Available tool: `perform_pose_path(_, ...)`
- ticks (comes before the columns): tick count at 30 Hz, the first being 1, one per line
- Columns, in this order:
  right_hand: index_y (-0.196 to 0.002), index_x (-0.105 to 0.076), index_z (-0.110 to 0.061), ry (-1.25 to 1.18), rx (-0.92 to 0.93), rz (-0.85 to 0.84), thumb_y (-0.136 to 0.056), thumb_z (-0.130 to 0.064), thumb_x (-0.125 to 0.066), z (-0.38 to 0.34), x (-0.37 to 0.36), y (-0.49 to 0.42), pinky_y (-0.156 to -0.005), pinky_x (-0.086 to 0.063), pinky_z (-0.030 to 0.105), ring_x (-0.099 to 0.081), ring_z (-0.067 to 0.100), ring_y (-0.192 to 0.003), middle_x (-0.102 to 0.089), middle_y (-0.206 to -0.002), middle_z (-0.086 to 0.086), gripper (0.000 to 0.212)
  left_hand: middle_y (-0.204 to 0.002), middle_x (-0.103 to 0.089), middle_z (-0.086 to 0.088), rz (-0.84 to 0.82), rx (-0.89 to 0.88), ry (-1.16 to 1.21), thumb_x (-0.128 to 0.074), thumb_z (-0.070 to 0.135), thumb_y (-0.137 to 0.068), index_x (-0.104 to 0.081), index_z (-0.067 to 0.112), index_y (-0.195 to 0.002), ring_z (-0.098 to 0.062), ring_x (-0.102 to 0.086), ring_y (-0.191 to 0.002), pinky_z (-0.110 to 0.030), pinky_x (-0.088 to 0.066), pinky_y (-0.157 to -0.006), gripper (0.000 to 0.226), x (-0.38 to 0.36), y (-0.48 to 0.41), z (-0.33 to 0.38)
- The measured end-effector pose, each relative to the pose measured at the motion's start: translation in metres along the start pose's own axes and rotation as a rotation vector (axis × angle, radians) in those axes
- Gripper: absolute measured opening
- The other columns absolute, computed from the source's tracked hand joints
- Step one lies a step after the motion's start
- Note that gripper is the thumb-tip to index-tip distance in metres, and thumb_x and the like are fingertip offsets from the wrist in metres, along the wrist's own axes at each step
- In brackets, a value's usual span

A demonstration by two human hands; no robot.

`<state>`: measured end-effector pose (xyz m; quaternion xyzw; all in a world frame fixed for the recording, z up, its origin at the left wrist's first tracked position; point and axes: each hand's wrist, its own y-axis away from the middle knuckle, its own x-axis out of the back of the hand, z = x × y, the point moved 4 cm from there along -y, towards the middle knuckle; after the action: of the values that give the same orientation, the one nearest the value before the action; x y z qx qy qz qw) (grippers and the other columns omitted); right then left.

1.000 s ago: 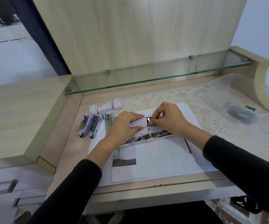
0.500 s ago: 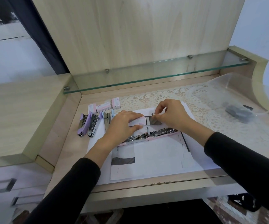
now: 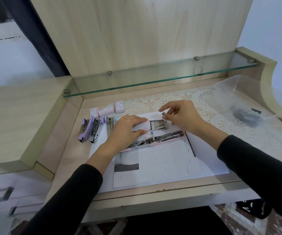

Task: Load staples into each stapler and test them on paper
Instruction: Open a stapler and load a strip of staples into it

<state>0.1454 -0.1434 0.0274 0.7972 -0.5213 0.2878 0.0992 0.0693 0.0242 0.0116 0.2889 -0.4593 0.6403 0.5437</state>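
Observation:
A pink stapler (image 3: 155,140) lies opened flat on white paper sheets (image 3: 167,163), its metal channel facing up. Just behind it my left hand (image 3: 128,128) presses down on a pink staple box (image 3: 141,127) whose inner tray (image 3: 158,125) of silvery staples is slid out to the right. My right hand (image 3: 182,116) hovers above the tray's right end, thumb and finger pinching a small strip of staples (image 3: 163,113). Two purple staplers (image 3: 89,128) and a light blue one (image 3: 110,123) lie in a row at the left.
Three small pink staple boxes (image 3: 108,110) stand behind the row of staplers. A lace mat (image 3: 208,106) covers the desk's right side, under a clear plastic tray (image 3: 248,92) with a grey object (image 3: 246,115). A glass shelf (image 3: 153,77) overhangs the back.
The staple tray has been slid out of its box to the right. My right hand has lifted away from it with a small strip of staples pinched in its fingers.

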Motion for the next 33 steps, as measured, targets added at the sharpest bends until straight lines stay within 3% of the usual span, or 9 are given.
perform_pose_path(6, -0.076, -0.069, -0.018, 0.05, 0.048, -0.052, -0.075, -0.004, -0.071, -0.006, 0.001, 0.004, -0.047, -0.041, 0.008, -0.05, 0.0, -0.042, -0.06, -0.07, 0.004, 0.014, -0.116, -0.064, -0.001, -0.003, 0.002, 0.0, -0.069, 0.023, -0.081, -0.062, 0.016, -0.118, -0.019, -0.052, -0.104, -0.019, -0.031, -0.086, 0.038, 0.0, 0.0, 0.001)
perform_pose_path(11, -0.091, -0.071, -0.014, 0.119, 0.059, -0.069, -0.084, -0.006, -0.062, -0.008, 0.002, 0.005, -0.051, -0.046, 0.007, -0.058, 0.007, -0.05, -0.062, -0.077, 0.003, 0.014, -0.117, -0.063, -0.003, -0.033, 0.002, -0.014, -0.067, 0.024, -0.082, -0.061, 0.017, -0.119, -0.02, -0.051, -0.106, -0.021, -0.032, -0.087, 0.038, 0.001, -0.002, 0.001)
perform_pose_path(14, -0.089, -0.068, -0.012, 0.121, -0.022, -0.066, -0.086, -0.001, -0.056, 0.0, 0.001, 0.004, -0.057, -0.055, 0.023, -0.065, 0.027, -0.056, -0.065, -0.077, 0.013, 0.017, -0.117, -0.061, -0.004, -0.07, 0.01, -0.009, -0.066, 0.025, -0.083, -0.061, 0.018, -0.119, -0.019, -0.049, -0.11, -0.022, -0.031, -0.09, 0.038, 0.0, -0.004, -0.001)
perform_pose_path(16, -0.085, -0.067, -0.012, 0.101, -0.048, -0.067, -0.083, 0.004, -0.056, 0.001, 0.0, 0.004, -0.06, -0.059, 0.03, -0.065, 0.019, -0.052, -0.068, -0.076, 0.017, 0.019, -0.114, -0.059, -0.003, -0.085, 0.019, -0.002, -0.066, 0.027, -0.083, -0.06, 0.02, -0.12, -0.018, -0.047, -0.109, -0.021, -0.031, -0.087, 0.038, -0.001, -0.005, -0.001)
perform_pose_path(18, -0.082, -0.066, -0.014, 0.098, -0.049, -0.07, -0.08, 0.004, -0.06, -0.001, -0.004, 0.003, -0.052, -0.055, 0.018, -0.059, 0.011, -0.044, -0.067, -0.077, 0.015, 0.019, -0.112, -0.057, -0.002, -0.103, 0.026, -0.006, -0.065, 0.029, -0.083, -0.059, 0.022, -0.121, -0.015, -0.044, -0.107, -0.019, -0.029, -0.084, 0.039, -0.001, -0.006, -0.001)
perform_pose_path(20, -0.086, -0.067, -0.014, 0.139, -0.042, -0.084, -0.078, 0.0, -0.065, -0.004, -0.008, 0.002, -0.039, -0.041, 0.006, -0.055, 0.011, -0.048, -0.064, -0.081, 0.012, 0.016, -0.112, -0.056, -0.002, -0.114, 0.025, -0.013, -0.063, 0.029, -0.084, -0.057, 0.021, -0.123, -0.015, -0.042, -0.108, -0.017, -0.027, -0.084, 0.04, -0.003, -0.007, -0.001)
perform_pose_path(22, -0.091, -0.068, -0.013, 0.166, -0.039, -0.087, -0.076, -0.004, -0.069, -0.005, -0.012, 0.0, -0.037, -0.038, 0.005, -0.051, 0.011, -0.054, -0.063, -0.087, 0.011, 0.017, -0.113, -0.056, -0.002, -0.11, 0.028, -0.008, -0.063, 0.028, -0.085, -0.057, 0.02, -0.124, -0.017, -0.043, -0.109, -0.018, -0.027, -0.086, 0.04, -0.004, -0.008, -0.002)
perform_pose_path(33, -0.093, -0.067, -0.014, 0.118, -0.02, -0.055, -0.073, -0.007, -0.073, -0.012, -0.027, -0.01, -0.066, -0.052, 0.027, -0.055, 0.02, -0.073, -0.059, -0.082, 0.007, 0.022, -0.108, -0.061, -0.003, -0.105, 0.015, 0.012, -0.066, 0.032, -0.082, -0.061, 0.018, -0.119, -0.018, -0.047, -0.103, -0.023, -0.032, -0.083, 0.04, -0.008, -0.016, 0.004)
